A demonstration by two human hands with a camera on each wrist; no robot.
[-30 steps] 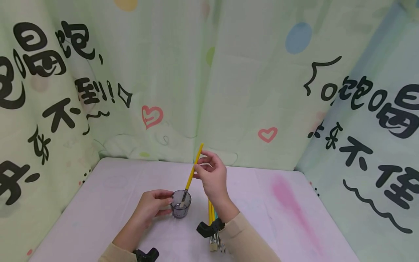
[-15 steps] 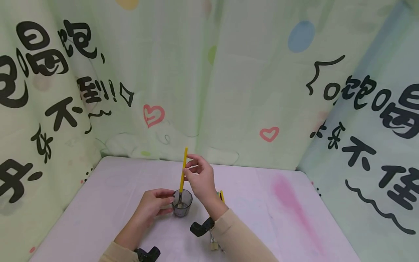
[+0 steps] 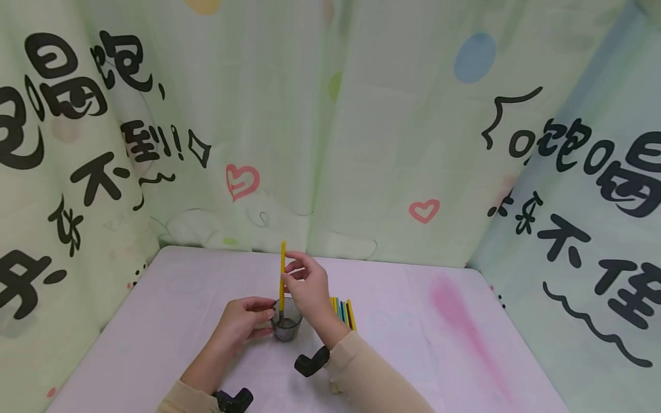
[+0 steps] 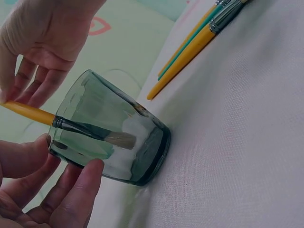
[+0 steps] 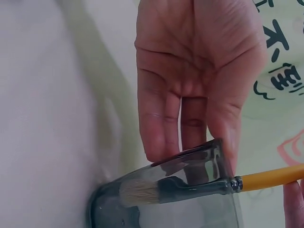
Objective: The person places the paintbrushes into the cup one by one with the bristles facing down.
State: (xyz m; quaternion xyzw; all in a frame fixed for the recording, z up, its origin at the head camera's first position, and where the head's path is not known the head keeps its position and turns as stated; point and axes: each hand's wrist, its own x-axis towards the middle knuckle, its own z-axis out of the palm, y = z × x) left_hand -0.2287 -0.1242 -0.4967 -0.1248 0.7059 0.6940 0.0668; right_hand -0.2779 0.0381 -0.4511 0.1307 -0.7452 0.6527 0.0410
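My left hand (image 3: 236,326) grips a small clear grey glass (image 3: 293,321) from its left side, thumb and fingers around the wall near the rim. The glass stands upright on the table. My right hand (image 3: 310,288) pinches the yellow handle of a paintbrush (image 3: 282,272) above it. This brush is nearly upright, close to the glass's left wall. In the left wrist view, its pale bristles (image 4: 121,139) are inside the glass, above the bottom. The right wrist view shows the left hand (image 5: 199,71) at the glass rim and only a sliver of the right hand's fingers (image 5: 293,204).
Several more paintbrushes (image 3: 342,310), with yellow, teal and dark handles, lie on the table right of the glass, partly under my right forearm. The table (image 3: 408,332) wears a pale cloth with a pink streak. Printed curtains (image 3: 361,143) enclose its back and sides.
My right hand has moved left and slightly down. The brush has gone from tilting right to nearly upright at the glass's left side. The left hand and glass have hardly moved.
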